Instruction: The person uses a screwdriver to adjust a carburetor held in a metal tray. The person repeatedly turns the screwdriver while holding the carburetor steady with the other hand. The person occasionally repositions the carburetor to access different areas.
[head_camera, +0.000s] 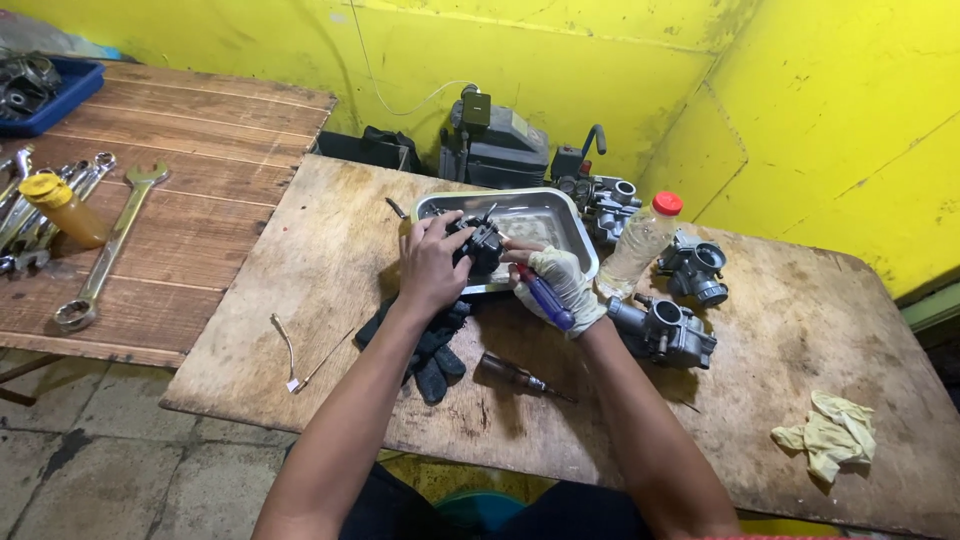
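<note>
Steel tray (575, 228) on the desk (330, 260); above its near rim the left hand (432, 265) grips a black carburetor (478, 243), right hand (560, 285) clasping a blue-handled screwdriver (545, 298). Disassembly looks barely begun; two more carburetors (665, 330) wait.

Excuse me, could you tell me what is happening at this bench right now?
A person is working on a small dark carburettor, gripped in the bare left hand over a metal tray on a worn wooden table. The gloved right hand holds a blue-handled screwdriver against it. More carburettors and a clear red-capped bottle stand to the right; a dark glove and a brown-handled screwdriver lie near the forearms.
</note>
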